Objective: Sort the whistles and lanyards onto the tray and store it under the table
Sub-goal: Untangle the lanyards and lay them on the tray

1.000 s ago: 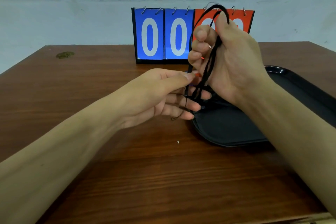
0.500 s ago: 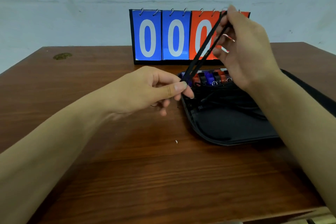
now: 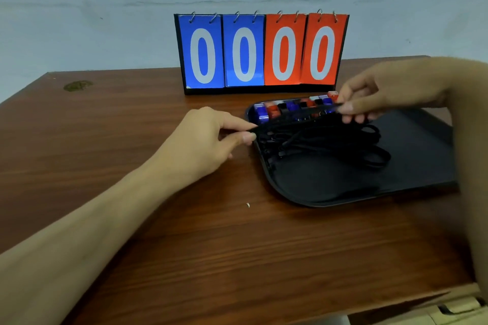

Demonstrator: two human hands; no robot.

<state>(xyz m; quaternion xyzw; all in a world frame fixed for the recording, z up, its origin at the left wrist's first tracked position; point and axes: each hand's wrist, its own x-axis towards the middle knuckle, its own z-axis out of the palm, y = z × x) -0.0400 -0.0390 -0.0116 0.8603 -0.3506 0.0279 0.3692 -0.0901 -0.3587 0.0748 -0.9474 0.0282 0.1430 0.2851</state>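
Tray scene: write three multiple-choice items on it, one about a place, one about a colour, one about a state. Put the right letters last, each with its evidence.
1. Where does the row of whistles lie?
A. along the far edge of the tray
B. on the bare table by the near edge
C. on top of the scoreboard

2. What colours are the scoreboard cards, from the picture's left?
A. four green
B. two blue, then two red
C. two red, then two yellow

3. What are the hands doing to the lanyard?
A. both lie flat on the table, away from it
B. only one touches it
C. each pinches one end, the cord stretched between them

Key: 1 A, the coloured whistles sit against the tray's far rim. 2 B, blue zeros on the left, red on the right. 3 C, the left hand and the right hand both pinch the black cord over the tray.
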